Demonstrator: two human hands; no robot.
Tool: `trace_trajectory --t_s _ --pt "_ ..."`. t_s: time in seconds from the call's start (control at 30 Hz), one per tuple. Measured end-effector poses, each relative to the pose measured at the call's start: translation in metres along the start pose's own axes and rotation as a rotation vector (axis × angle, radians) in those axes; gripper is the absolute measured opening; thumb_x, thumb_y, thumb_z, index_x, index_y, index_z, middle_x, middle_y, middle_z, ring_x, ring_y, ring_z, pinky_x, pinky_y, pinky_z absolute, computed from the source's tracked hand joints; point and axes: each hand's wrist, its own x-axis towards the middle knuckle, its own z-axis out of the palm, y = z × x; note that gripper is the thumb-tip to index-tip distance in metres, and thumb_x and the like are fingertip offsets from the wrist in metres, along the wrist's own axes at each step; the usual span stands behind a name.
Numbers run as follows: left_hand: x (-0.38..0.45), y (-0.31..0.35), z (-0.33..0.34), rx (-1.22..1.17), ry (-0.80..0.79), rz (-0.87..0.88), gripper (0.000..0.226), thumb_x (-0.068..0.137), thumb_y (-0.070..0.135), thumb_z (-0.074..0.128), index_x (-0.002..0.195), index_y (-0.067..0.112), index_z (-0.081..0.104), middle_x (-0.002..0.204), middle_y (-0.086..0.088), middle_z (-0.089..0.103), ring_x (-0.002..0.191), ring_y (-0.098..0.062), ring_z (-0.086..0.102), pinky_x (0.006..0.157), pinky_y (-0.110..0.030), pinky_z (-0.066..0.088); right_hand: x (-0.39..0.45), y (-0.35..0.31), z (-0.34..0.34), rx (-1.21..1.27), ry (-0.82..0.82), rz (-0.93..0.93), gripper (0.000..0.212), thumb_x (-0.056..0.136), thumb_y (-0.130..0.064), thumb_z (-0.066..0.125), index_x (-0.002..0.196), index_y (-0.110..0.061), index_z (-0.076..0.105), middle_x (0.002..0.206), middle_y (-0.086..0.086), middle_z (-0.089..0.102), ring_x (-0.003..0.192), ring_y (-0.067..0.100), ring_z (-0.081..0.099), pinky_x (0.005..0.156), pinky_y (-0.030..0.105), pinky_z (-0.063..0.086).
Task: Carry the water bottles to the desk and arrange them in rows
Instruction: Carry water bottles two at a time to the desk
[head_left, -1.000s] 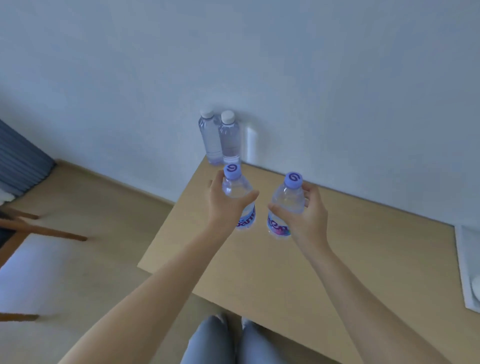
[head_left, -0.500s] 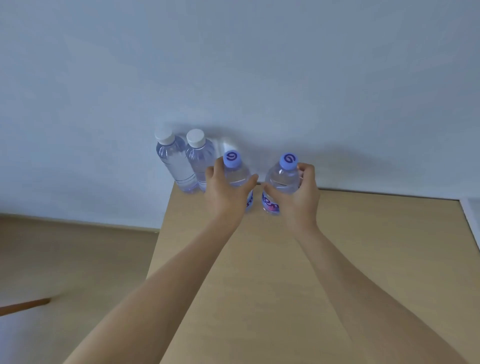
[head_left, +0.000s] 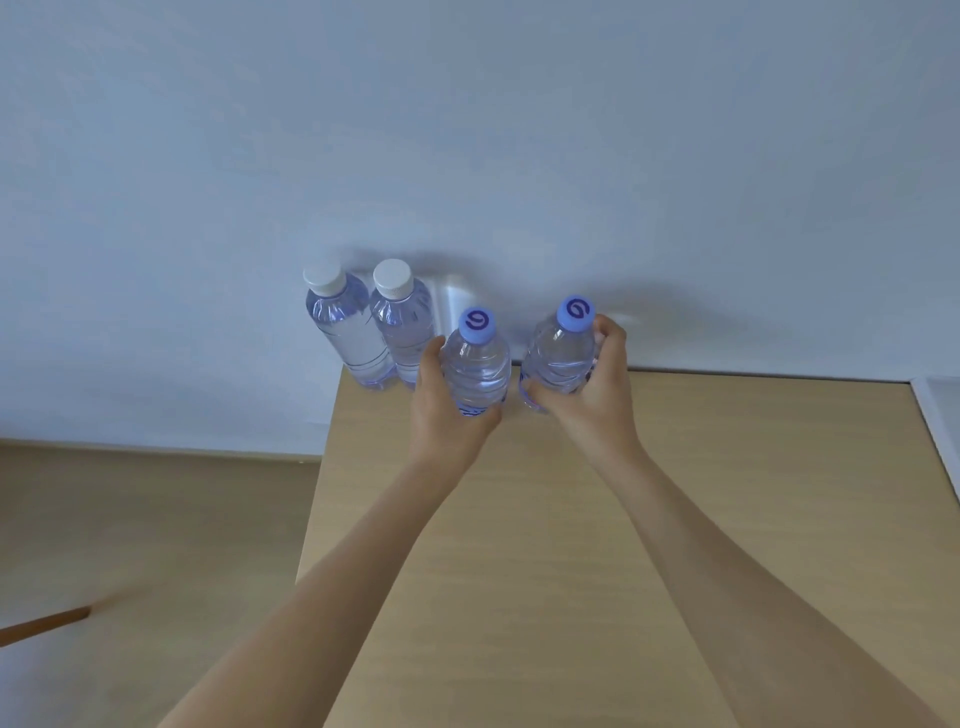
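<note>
So, starting nearest me: both my forearms reach out over the bare table (head_left: 519, 597), and each hand has a bottle in it. My left hand (head_left: 447, 410) is wrapped around the lower body of the left blue-capped bottle (head_left: 478, 369), my fingers (head_left: 431, 364) curled round its left side. My right hand (head_left: 597, 400) is clamped on the right blue-capped bottle (head_left: 558, 358) the same way. Both bottles are upright, long axis vertical, caps up, close side by side near the back edge; I can't tell if their bases are touching down yet.

Just past my left hand, further left and tight against the wall (head_left: 467, 130), stand two white-capped bottles (head_left: 371, 332), touching each other. So the open slot runs rightward from those, and my left bottle is the nearer one to it. I reckon it goes in beside them, with the right one following on.
</note>
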Motion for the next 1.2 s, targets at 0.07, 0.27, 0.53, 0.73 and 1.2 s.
trace_trajectory --t_s 0.07,0.27,0.53,0.73,1.2 --pt "-0.001 -0.006 -0.002 0.019 -0.018 -0.037 0.082 0.069 0.001 0.082 0.136 0.019 0.036 0.117 0.016 0.053 0.106 -0.003 0.055 0.081 -0.019 0.047 -0.003 0.007 -0.002 -0.025 -0.005 0.037 0.077 0.065 -0.004 0.088 0.121 -0.028 0.041 0.121 -0.008 0.053 0.108 0.002 0.056 0.094 0.042 0.052" --pt "0.007 -0.013 0.006 0.025 -0.006 -0.043 0.063 0.072 0.005 0.082 0.12 0.027 0.047 0.116 0.006 0.063 0.108 -0.011 0.059 0.093 -0.038 0.052 -0.003 0.023 0.004 -0.023 0.021 0.123 0.063 0.068 -0.004 0.087 0.114 -0.026 0.049 0.119 0.0 0.058 0.096 -0.017 0.054 0.084 0.028 0.057" --pt "0.021 -0.012 0.025 0.145 0.106 -0.082 0.066 0.077 0.023 0.082 0.13 0.01 0.044 0.124 -0.005 0.058 0.114 -0.025 0.057 0.096 -0.043 0.048 0.004 0.02 0.018 -0.054 0.058 0.129 0.065 0.065 -0.009 0.092 0.11 -0.018 0.047 0.119 0.005 0.057 0.097 0.002 0.056 0.087 0.046 0.055" --pt "0.021 -0.011 0.028 0.162 0.109 -0.07 0.068 0.076 0.02 0.082 0.13 0.012 0.042 0.125 -0.004 0.057 0.115 -0.025 0.055 0.095 -0.042 0.047 0.001 0.022 0.02 -0.043 0.05 0.124 0.074 0.065 -0.012 0.092 0.124 -0.008 0.046 0.122 0.007 0.056 0.107 0.02 0.057 0.091 0.046 0.053" --pt "-0.086 0.057 0.053 0.229 -0.152 -0.063 0.067 0.082 0.029 0.076 0.139 0.017 0.042 0.14 0.004 0.046 0.125 -0.016 0.049 0.099 -0.03 0.04 -0.067 0.015 -0.101 -0.048 0.13 0.223 0.085 0.076 -0.018 0.085 0.145 -0.017 0.036 0.139 0.007 0.044 0.113 0.018 0.05 0.09 0.026 0.038"
